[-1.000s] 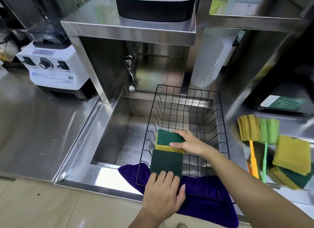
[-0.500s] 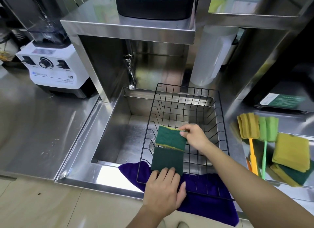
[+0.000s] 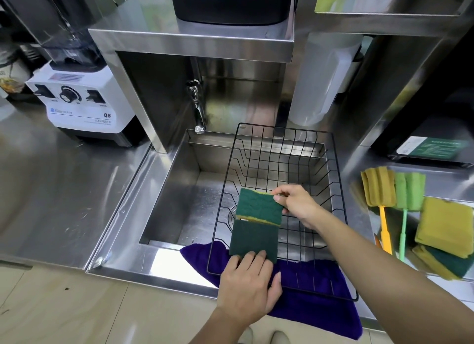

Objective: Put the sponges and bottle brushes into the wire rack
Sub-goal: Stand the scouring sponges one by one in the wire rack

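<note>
Steel counter point(image 3: 64, 202) with a sunken sink point(image 3: 184, 205). Black wire rack point(image 3: 336, 189) sits over the sink's right part, its near edge resting on a purple cloth point(image 3: 307, 305) draped over the front lip.

Inside the rack, near-left corner: dark green sponge point(image 3: 254, 239) standing against the front wires, left hand point(image 3: 247, 289) gripping its lower edge, fingers over the rack rim. Just above it, touching, a second sponge point(image 3: 259, 206), green face up, yellow layer beneath, tilted; right hand point(image 3: 298, 205) pinches its right edge between thumb and fingertips.

On the counter right of the rack, outside it: yellow bottle brush point(image 3: 378, 187) and green bottle brush point(image 3: 410, 191) side by side, and a loose stack of sponges point(image 3: 445, 228) beside them.
</note>
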`<state>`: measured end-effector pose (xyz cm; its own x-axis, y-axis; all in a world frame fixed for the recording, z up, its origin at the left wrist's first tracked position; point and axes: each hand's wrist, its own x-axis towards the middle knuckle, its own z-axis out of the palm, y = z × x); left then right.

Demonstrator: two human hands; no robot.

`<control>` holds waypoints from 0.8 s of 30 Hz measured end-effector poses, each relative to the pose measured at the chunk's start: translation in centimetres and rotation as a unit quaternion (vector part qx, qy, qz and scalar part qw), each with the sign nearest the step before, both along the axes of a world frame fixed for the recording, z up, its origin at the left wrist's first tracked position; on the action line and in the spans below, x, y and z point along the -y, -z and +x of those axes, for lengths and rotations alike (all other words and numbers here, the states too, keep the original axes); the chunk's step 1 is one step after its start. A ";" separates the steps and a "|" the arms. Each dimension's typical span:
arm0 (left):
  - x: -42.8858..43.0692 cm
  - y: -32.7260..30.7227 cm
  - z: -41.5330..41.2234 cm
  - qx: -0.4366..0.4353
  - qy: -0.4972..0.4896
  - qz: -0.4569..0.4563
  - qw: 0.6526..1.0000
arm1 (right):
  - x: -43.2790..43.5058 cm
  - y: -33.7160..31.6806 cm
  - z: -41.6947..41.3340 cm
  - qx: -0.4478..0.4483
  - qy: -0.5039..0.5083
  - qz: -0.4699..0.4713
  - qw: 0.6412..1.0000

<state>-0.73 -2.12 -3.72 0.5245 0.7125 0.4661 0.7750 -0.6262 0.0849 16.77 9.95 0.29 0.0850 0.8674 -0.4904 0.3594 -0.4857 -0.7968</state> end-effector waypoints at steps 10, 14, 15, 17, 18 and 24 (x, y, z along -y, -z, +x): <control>-0.1 -0.1 0.0 -0.011 0.005 0.010 1.000 | -0.1 0.1 0.2 0.038 -0.071 -0.027 0.996; -0.1 0.0 0.0 -0.017 0.008 0.014 1.000 | 0.2 -0.2 0.3 0.115 -0.097 0.002 0.989; -0.1 0.0 0.0 -0.017 0.008 0.016 1.000 | 0.3 -0.3 0.3 0.133 -0.098 0.013 0.986; -0.1 0.0 0.1 -0.016 0.006 0.021 1.000 | 0.6 -0.6 0.5 0.162 -0.091 0.037 0.982; -0.1 0.0 0.1 -0.014 0.005 0.023 1.000 | 0.8 -0.7 0.8 0.173 -0.087 0.047 0.980; -0.1 0.1 0.2 -0.010 0.005 0.029 1.000 | 2.5 -2.2 3.3 0.199 -0.028 0.103 0.974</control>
